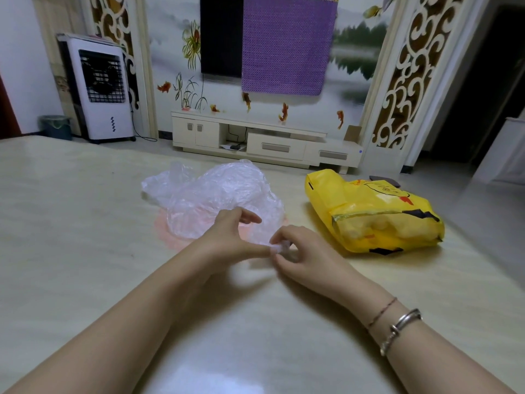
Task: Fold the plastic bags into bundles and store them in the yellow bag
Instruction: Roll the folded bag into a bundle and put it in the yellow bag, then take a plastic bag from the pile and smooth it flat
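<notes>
I see a small clear plastic bundle (pixel 280 247) pinched in my right hand (pixel 305 253), whose fingers are curled tight around it, near the middle of the pale table (pixel 71 223). My left hand (pixel 227 237) touches it, thumb and fingers loosely spread. Behind lie crumpled clear plastic bags (pixel 213 194); the yellow bag (pixel 377 214) sits toward the right edge.

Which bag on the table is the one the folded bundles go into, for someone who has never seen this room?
Start at the pale table in front of the low white TV cabinet. On its right side, right of the crumpled clear plastic bag, lies the yellow bag on its side. It is the only brightly coloured one, opaque yellow with black and red print.
</notes>
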`<state>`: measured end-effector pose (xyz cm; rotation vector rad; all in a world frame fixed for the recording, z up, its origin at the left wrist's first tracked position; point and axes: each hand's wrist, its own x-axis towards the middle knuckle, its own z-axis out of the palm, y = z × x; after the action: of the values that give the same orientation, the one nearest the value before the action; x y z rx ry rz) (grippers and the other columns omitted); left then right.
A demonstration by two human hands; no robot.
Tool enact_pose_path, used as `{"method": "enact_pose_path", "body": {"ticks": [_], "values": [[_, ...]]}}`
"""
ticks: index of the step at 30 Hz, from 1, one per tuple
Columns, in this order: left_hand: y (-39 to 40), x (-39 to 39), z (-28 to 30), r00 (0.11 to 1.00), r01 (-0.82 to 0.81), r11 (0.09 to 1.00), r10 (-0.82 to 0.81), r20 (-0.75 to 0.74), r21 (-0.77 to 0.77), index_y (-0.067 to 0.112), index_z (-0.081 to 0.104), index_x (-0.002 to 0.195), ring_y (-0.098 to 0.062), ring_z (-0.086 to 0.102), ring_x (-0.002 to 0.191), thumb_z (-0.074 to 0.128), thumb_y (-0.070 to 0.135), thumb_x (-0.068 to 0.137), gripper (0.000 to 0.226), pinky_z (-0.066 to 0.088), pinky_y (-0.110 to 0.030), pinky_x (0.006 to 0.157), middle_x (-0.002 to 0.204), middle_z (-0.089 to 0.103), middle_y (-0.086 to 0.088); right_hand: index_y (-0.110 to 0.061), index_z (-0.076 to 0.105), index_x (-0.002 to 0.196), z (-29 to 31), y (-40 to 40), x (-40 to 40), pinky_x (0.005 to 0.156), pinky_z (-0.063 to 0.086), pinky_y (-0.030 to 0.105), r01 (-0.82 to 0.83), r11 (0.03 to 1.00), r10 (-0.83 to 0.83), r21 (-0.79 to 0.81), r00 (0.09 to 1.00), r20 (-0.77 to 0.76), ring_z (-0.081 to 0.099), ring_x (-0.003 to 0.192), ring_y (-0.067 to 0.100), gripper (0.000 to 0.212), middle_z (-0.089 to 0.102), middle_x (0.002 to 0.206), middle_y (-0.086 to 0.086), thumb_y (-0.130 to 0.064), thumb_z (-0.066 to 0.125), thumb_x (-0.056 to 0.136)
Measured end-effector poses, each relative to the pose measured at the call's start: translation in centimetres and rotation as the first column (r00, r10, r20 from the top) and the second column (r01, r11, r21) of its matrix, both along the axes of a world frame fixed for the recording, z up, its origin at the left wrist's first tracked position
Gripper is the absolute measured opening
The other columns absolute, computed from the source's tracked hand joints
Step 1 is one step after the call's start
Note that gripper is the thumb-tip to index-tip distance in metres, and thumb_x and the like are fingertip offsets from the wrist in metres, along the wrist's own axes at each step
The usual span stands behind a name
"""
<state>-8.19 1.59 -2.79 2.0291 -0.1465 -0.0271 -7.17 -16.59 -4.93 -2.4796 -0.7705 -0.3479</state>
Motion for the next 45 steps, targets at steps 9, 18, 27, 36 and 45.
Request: {"method": "enact_pose_path", "body": {"ticks": [9,18,27,36,45], "values": [[0.1,0.7,-0.8,0.997,0.058,0.997,-0.061,-0.038,-0.059,0.013,0.063,0.079,-0.016,0.048,0.055,0.074,0.021,0.068,0.017,0.036,-0.022,0.051,0.068,0.059,-0.004,-0.015,0.054,0.093,1.7,-0.7,-0.3,0.051,0.032,0.016,0.113,0.927,0.026,0.359,0.932,-0.361,0.04,0.051,0.004,0.017,0.059,0.066,-0.004,-0.008,0.066,0.083],[-0.2,1.3,-1.3,0.973,-0.03,0.993,0.003,-0.229,-0.116,0.012,0.06,0.071,-0.024,0.052,0.057,0.055,0.013,0.09,0.02,0.033,-0.021,0.044,0.055,0.063,-0.009,-0.018,0.064,0.083,-0.4,0.2,2.1,0.051,0.033,0.012,0.266,0.918,-0.184,0.294,0.943,-0.277,0.042,0.055,0.001,0.01,0.058,0.077,-0.002,-0.027,0.067,0.087],[-0.7,1.2,-1.3,0.979,-0.093,0.987,0.067,-0.193,-0.13,0.01,0.059,0.075,-0.011,0.054,0.037,0.057,0.012,0.091,0.016,0.035,-0.017,0.039,0.053,0.061,-0.007,-0.02,0.054,0.082,0.4,0.1,1.4,0.06,0.039,0.023,0.246,0.932,-0.173,0.266,0.947,-0.271,0.051,0.069,0.013,0.012,0.057,0.078,-0.003,-0.019,0.067,0.085],[-3.8,0.0,1.3,0.967,0.013,0.976,-0.067,-0.245,-0.219,0.015,0.056,0.115,-0.017,0.073,0.085,0.07,0.046,0.083,0.047,0.061,-0.03,0.068,0.108,0.066,-0.003,-0.01,0.052,0.086,5.3,-5.8,-0.3,0.059,0.049,0.028,0.22,0.89,0.082,0.399,0.784,-0.616,0.056,0.056,0.013,0.017,0.054,0.071,0.005,0.007,0.05,0.09],[-11.0,2.4,0.3,0.999,0.006,0.996,-0.001,0.048,-0.091,0.009,0.06,0.096,-0.022,0.067,0.09,0.07,0.038,0.085,0.032,0.052,-0.03,0.072,0.09,0.064,-0.001,-0.002,0.067,0.087,5.1,-13.1,0.2,0.059,0.055,0.022,0.491,0.755,-0.099,0.435,0.741,-0.665,0.062,0.06,0.012,0.027,0.064,0.071,0.006,0.014,0.046,0.085]]}}
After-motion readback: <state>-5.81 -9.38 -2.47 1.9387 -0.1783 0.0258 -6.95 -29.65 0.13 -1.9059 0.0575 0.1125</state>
